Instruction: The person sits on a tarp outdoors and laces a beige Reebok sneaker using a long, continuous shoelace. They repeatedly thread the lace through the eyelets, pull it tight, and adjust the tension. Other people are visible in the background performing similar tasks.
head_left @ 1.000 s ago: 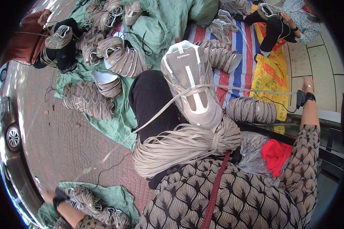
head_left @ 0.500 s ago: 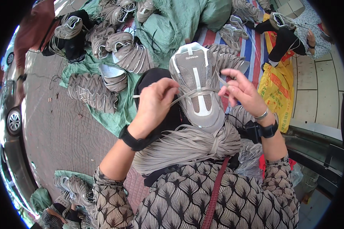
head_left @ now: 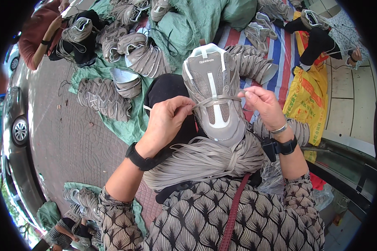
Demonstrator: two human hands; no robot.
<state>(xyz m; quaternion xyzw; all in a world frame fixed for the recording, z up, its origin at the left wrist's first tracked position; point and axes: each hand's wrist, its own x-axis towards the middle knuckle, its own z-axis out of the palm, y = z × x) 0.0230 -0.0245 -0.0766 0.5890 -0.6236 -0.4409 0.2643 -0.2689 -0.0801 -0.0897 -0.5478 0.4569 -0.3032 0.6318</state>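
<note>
The upper of a grey-beige sneaker, made of mesh with white stripes (head_left: pixel 213 90), stands with its toe toward the person, beside a knee in black trousers (head_left: pixel 165 90) and just above a thick, tied bundle of flat grey laces (head_left: pixel 188 163). One flat grey-beige lace (head_left: pixel 217 99) lies across the front of this upper. The left hand (head_left: pixel 165 119) is at its left edge, with the thumb and the forefinger closed together on the lace; a pale end shows on the other side of this hand. The right hand (head_left: pixel 267 109) is at the right edge, and its thumb and forefinger also pinch the lace, while its other fingers are bent. Each wrist wears a black strap. Farther away, similar uppers are stacked in a curved row (head_left: pixel 104 100) on a green woven cloth (head_left: pixel 125 131), and a yellow plastic sack (head_left: pixel 308 98) lies at the right.
</note>
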